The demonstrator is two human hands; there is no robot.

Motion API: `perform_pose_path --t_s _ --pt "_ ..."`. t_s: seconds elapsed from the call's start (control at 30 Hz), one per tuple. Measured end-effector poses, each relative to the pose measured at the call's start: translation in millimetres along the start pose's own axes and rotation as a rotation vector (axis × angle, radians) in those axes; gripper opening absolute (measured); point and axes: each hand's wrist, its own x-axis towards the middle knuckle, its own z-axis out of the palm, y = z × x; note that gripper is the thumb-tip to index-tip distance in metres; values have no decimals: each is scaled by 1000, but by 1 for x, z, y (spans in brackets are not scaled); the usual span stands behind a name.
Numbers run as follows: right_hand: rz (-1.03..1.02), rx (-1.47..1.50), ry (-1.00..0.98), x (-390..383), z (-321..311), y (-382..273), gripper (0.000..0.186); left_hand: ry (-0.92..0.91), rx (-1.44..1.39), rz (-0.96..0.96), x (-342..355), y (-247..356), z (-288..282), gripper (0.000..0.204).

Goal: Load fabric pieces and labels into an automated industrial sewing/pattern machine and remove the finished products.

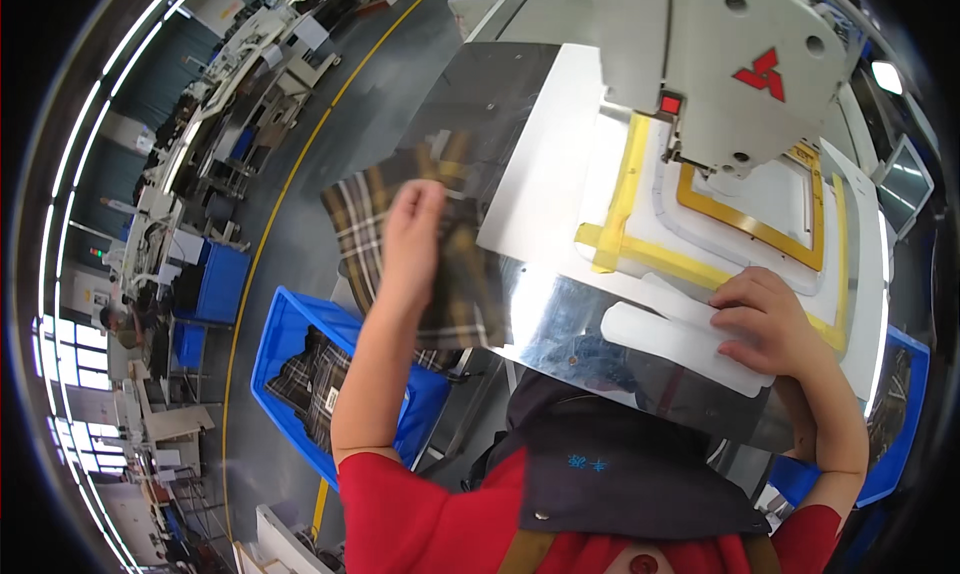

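Slanting down-right at centre left of frame: plaid fabric piece [462,284], blurred, left hand [412,236] closed on it. Right hand [772,324] well apart at lower right, fingers loosely spread, fabric to its left; gold rectangular frame [745,226] near, higher up.

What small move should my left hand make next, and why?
Perhaps draw the brown plaid cloth slightly rightward: your left hand is on it, and the cloth's left part appears to reach past the edge of the smooth grey metal tabletop.
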Motion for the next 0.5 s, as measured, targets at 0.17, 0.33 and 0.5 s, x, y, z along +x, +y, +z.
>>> perform_pose_path --t_s 0.17,0.33,0.5 --pt "-18 -1 -26 7 5 -1 27 -548 230 -71 3 7 53 23" --pt "5 2 -11 5 3 4 27 -512 666 515 50 16 65 32" --pt "-107 -245 66 57 6 1 19 -949 653 152 119 22 81 34"
